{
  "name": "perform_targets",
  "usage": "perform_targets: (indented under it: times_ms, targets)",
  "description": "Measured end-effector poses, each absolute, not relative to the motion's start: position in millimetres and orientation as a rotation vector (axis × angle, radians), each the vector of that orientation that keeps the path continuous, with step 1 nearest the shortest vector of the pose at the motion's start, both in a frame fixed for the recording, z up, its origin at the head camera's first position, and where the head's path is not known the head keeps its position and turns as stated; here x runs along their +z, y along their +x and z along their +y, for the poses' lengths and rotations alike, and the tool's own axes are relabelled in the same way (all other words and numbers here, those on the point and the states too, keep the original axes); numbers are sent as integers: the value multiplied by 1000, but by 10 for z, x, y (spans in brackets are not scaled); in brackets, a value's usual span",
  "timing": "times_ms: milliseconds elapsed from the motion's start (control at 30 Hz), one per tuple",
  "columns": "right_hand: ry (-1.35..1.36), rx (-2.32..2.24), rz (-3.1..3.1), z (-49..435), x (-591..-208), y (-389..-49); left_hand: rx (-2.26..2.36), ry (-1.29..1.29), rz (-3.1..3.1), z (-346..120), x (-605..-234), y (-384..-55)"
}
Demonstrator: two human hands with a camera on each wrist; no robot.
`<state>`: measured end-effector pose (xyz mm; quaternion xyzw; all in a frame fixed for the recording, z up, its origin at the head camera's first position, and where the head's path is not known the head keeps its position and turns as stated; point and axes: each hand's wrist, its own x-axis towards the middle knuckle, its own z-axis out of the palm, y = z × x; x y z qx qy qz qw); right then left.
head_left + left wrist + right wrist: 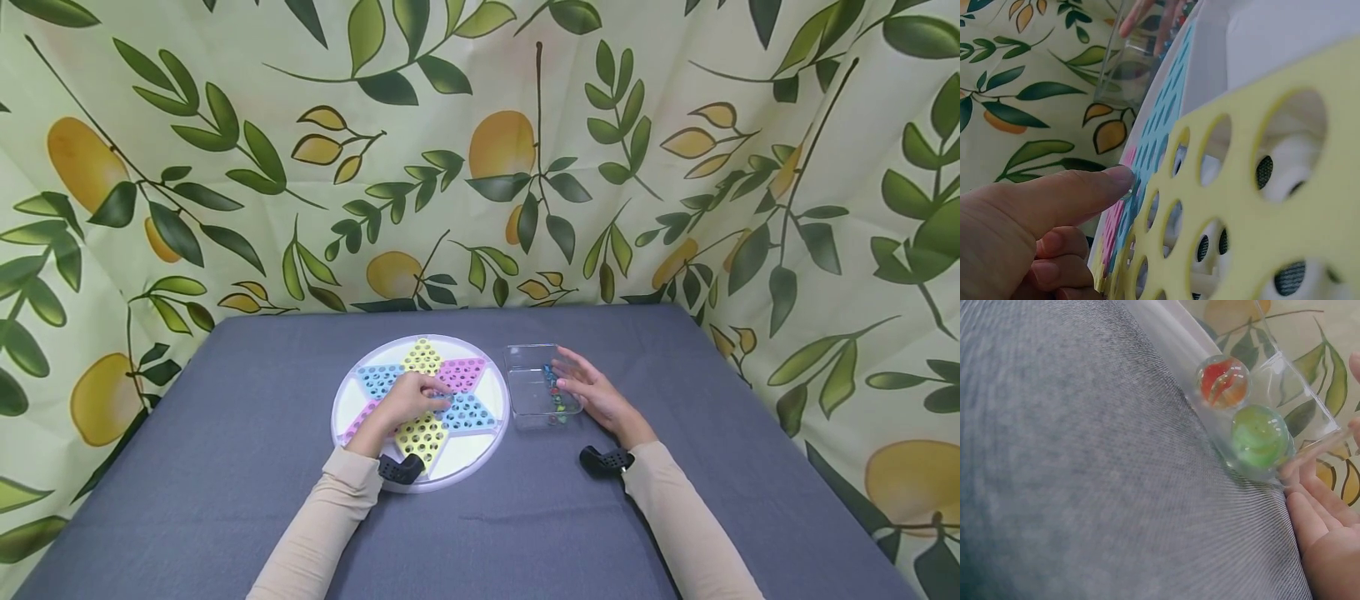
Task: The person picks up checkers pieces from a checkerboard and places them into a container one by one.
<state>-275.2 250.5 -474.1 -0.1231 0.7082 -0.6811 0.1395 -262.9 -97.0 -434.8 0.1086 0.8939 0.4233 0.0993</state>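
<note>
A round white Chinese checkers board (468, 454) with yellow, pink and blue perforated sections lies left of centre on the table. My left hand (408, 400) is over its middle, its thumb and forefinger close together above the blue section. In the left wrist view a small glassy marble (1127, 195) shows just under the fingertip, mostly covered by it. My right hand (600, 398) holds the right side of a clear box (527, 412), fingers along its wall. Marbles (557, 396) line that side of the box; an orange-red marble (1223, 381) and a green marble (1260, 436) show closest.
Grey-blue cloth (510, 517) covers the table. Behind it and on both sides hangs a leaf-and-fruit patterned curtain (450, 208). The box stands close to the board's right rim. Each wrist wears a black camera band (606, 461).
</note>
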Motion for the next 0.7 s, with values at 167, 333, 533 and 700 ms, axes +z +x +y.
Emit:
perform_targets:
  times_ms: [167,333,533,700]
  targets:
    - [-313,-2006,2014,2485,-4728,-2751,1252,319,2654,-972,-4353,-2633]
    - [-304,-2019,2003,2484,-4722,-2755,1259,321,2667,-960,-4348,-2635]
    - [-303,-2004,2012,2481,-4709,-2752,1287,307,2664,-944,-4321,-2626]
    - [-305,-1992,2021,2489,-4726,-2761,1384,353,2625,-931,-4274,-2616]
